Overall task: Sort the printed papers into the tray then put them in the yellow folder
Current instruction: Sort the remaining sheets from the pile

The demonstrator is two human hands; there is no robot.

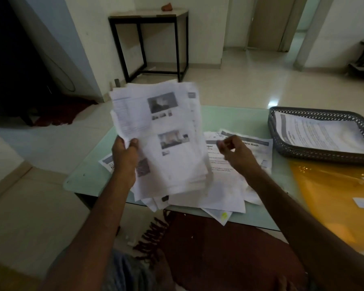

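Pale green glass table [88,179]: dark mesh tray [315,157] at 2 o'clock, yellow plastic folder [328,196] at 4. Left hand [124,156] grips white printed-paper stack [162,139], long axis 12–6; right hand [235,152] half-curled, hold unclear.

A stack of printed papers [168,131], white sheets with small photos and grey text, stands nearly upright over the table's [86,177] left half, pinched at its left edge by the left hand [125,156]. More loose sheets [229,185] lie fanned and overlapping across the middle, one corner hanging over the near edge. The dark mesh tray [315,157] sits at the far right corner with printed pages lying flat inside. The yellow folder [332,198] lies flat and closed just in front of it, along the right edge.
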